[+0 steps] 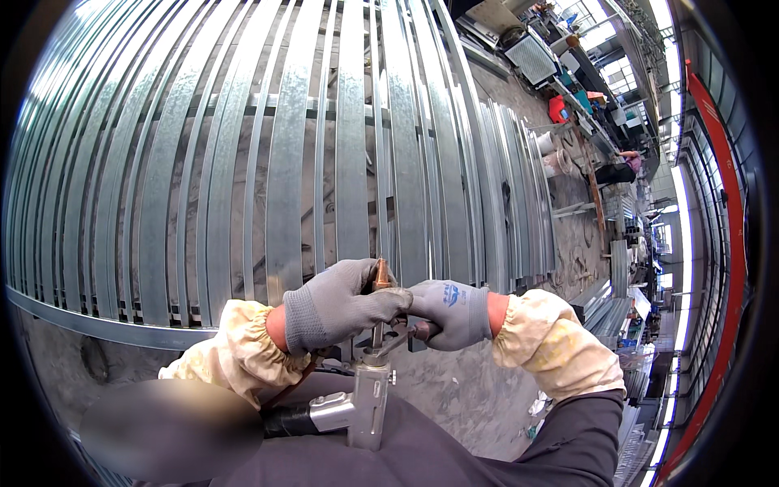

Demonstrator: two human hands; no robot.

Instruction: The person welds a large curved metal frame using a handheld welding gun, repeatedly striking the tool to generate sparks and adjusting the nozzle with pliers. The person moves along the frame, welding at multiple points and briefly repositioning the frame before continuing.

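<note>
A metal welding gun (pixel 371 398) stands upright against my front, its silver body low and its copper nozzle (pixel 382 276) at the top. My left hand (pixel 337 302), in a grey glove, is closed round the neck just under the nozzle tip, thumb and fingers wrapped about it. Close beside it, my right hand (pixel 456 312), gloved alike, has its fingers curled at the gun's side bracket (pixel 395 341) and a small brown knob-like part (pixel 422 330). What its fingertips grip is hidden. The two gloves touch over the neck.
A long frame of galvanized steel bars (pixel 284 187) lies in front of me, with a cross rail (pixel 105 325) along its near edge. More steel profiles (pixel 519 195) are stacked to its right. Buckets (pixel 556 158) and another person (pixel 621 169) are farther right.
</note>
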